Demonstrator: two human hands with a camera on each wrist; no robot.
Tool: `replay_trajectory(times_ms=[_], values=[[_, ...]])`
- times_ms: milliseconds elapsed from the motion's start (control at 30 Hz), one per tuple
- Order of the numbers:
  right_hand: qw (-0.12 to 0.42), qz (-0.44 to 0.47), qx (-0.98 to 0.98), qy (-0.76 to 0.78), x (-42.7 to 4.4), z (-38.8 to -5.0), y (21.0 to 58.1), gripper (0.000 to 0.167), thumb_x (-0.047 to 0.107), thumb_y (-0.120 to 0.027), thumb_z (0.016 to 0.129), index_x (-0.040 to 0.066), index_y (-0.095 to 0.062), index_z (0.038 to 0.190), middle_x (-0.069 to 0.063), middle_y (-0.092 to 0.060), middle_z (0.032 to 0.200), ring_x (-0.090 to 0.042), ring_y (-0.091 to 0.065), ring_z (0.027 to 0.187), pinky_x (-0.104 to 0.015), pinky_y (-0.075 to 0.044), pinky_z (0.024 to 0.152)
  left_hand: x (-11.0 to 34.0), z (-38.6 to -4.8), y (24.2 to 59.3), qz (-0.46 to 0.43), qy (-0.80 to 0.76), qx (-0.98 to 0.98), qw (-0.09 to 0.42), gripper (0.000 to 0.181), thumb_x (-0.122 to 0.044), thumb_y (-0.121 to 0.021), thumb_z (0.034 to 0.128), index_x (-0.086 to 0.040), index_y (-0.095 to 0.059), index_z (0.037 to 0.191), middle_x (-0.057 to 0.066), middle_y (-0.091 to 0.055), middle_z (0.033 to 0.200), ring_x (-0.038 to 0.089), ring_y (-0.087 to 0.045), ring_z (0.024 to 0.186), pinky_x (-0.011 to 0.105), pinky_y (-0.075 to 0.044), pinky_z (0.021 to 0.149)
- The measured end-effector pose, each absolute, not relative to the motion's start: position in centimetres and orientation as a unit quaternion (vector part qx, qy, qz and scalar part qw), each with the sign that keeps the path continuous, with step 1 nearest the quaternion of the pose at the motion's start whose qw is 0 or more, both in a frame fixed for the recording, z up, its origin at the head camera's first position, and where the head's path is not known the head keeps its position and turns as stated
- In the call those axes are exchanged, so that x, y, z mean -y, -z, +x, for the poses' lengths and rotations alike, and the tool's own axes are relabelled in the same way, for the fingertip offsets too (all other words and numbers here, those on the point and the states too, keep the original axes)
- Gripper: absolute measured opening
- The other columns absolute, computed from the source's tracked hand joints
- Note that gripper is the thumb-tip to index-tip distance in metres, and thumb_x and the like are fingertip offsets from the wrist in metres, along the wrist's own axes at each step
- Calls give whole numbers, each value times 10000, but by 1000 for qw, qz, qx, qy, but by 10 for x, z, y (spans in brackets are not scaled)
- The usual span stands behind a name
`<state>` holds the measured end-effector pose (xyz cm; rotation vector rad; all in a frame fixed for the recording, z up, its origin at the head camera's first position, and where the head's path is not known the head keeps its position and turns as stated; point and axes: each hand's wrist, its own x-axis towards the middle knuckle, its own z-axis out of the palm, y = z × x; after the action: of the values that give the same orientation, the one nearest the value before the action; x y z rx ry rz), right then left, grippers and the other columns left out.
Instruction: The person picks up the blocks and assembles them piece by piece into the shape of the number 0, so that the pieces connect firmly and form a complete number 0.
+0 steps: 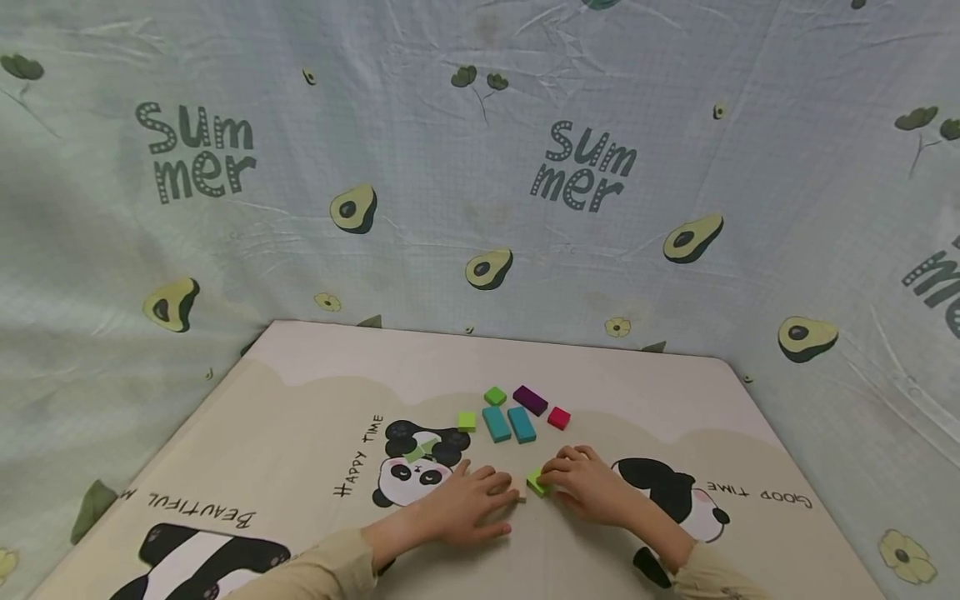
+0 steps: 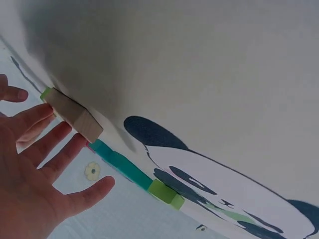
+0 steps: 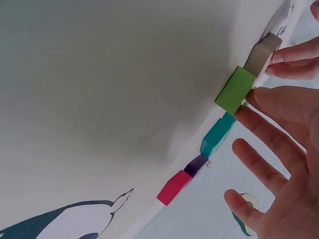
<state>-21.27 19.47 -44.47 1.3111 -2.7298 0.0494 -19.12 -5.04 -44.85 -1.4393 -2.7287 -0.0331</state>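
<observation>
Forward-and-down head view, close wrist views, both sharing the wooden block (image 2: pixel 73 113)

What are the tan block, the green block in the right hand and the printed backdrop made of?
Tan block: probably bare wood, matte, going by its pale colour and faint grain-like streaks.
Green block: perhaps painted wood, smooth and evenly coloured, though plastic is possible.
Backdrop: likely thin cloth or soft sheeting; it shows creases and wrinkles.

Curtained nook: avocado-print sheeting (image 1: pixel 420 283) behind panda-print tabletop (image 1: pixel 262 433).
</observation>
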Motion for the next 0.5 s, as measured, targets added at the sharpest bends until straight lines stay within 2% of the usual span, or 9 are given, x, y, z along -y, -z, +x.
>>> replay_trajectory(times_ms=[333,500], values=[[53,430,901,-18,-195,-214,445,237,177,-634,808,221,-643,1041,68,-625,1033,-128,-498,931,-418,-399,842,53,-196,445,-461,68,885,11,338,-345,-453,917,-220,-521,1223,18,-502,1262,190,-473,1160,515,-400,901],[49,430,902,-17,-195,-215,444,239,168,-635,803,220,-651,1036,64,-631,1025,-126,-500,924,-418,-400,840,59,-202,443,-467,88,880,24,337,-302,-463,919,-193,-528,1231,30,-520,1253,165,-485,1157,440,-407,919]])
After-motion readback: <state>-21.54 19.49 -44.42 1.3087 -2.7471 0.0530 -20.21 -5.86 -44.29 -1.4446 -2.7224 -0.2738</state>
